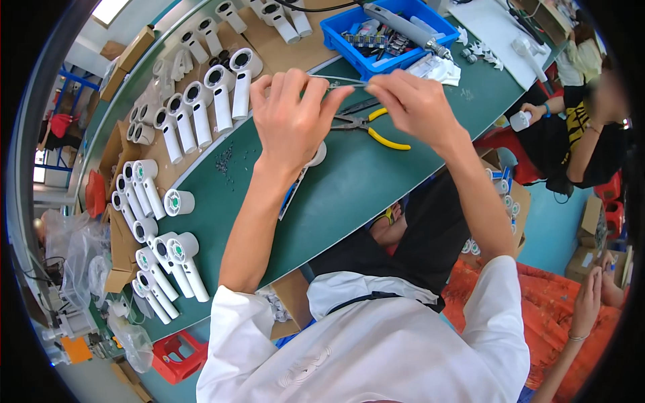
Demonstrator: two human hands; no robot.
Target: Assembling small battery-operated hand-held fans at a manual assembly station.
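A thin pale strand [341,79] runs between my two hands above the green table; whether it is a wire or a slim rod I cannot make out. One end is pinched by the thumb and fingers of my right hand [415,106]. My left hand [290,113] is closed with curled fingers at the other end. Beneath them lie pliers with yellow handles [390,143], and a second dark-jawed tool [358,106] rests beside these. A white handheld fan [319,156] is partly hidden behind my left wrist.
White fan bodies [196,101] stand in rows at the left, with several more [181,252] nearer. Small dark screws [225,160] lie scattered. A blue bin [329,30] holds small parts, with an electric screwdriver [406,28] across it. Another person [578,127] sits at the right.
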